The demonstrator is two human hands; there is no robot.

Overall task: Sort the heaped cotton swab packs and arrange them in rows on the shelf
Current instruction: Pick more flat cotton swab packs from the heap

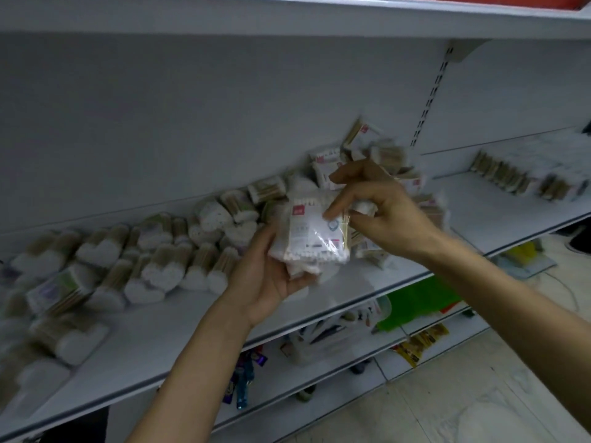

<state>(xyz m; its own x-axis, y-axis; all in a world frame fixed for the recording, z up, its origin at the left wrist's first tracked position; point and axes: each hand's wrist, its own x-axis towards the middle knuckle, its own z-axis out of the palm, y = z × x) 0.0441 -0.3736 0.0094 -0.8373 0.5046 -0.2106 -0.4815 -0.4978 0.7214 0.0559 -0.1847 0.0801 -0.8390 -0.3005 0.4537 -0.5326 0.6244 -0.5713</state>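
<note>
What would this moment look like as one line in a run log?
left hand: holds swab packs | right hand: pinches their right edge | heap: behind hands | rows: on shelf, left

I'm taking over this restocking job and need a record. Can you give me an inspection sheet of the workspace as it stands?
Surface: white shelf, packs along its back.
Job's things: cotton swab packs in rows at left; unsorted heap behind the hands; held packs.
Clutter: nothing seen on this shelf.
Grips: left hand cups the held packs from below; right hand pinches their right edge.
Cables: possibly a thin cord on the floor, blurred.
Surroundings: next bay's packs; lower shelves with mixed goods; tiled floor.
</note>
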